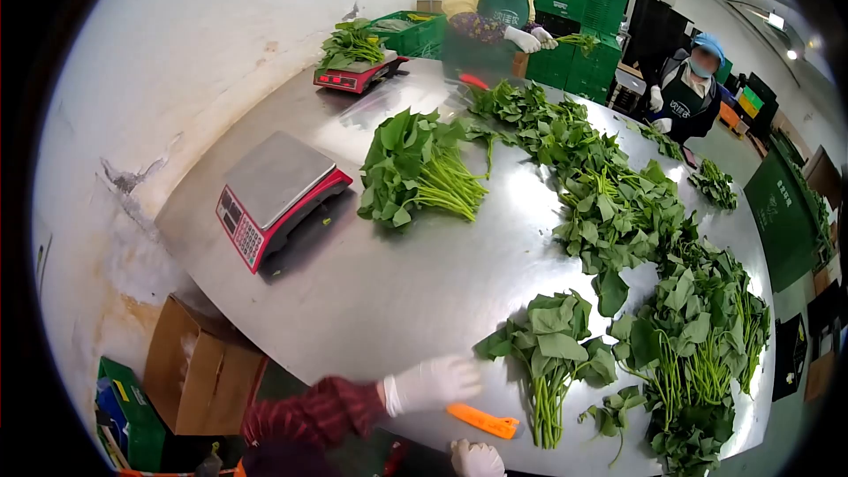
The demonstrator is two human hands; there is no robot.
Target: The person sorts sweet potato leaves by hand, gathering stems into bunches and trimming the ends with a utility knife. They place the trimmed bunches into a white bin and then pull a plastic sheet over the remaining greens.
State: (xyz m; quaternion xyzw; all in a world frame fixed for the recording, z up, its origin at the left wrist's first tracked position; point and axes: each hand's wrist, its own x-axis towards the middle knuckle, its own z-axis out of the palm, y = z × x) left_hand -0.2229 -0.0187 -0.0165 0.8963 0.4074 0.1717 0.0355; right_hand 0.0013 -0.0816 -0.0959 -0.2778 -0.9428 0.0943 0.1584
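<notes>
My left hand (pixel 435 384), in a white glove and a dark red sleeve, is over the near edge of the steel table. Its fingers are stretched to the right, slightly blurred, with nothing visible in them. Beside its fingertips lies an orange-handled cutter (pixel 484 421). Low at the frame's bottom edge is my right hand (pixel 477 459), also gloved, its fingers curled in. Whatever it may hold is hidden. A bunch of leafy green stems (pixel 548 362) lies just right of the cutter, and a small loose sprig (pixel 614 413) sits beyond it.
A long heap of leafy greens (pixel 609 203) runs down the table's right side. A larger bunch (pixel 420 168) lies near a red scale (pixel 278 194). Another scale (pixel 349 78) bears greens. Two co-workers stand across the table. A cardboard box (pixel 199 371) stands lower left.
</notes>
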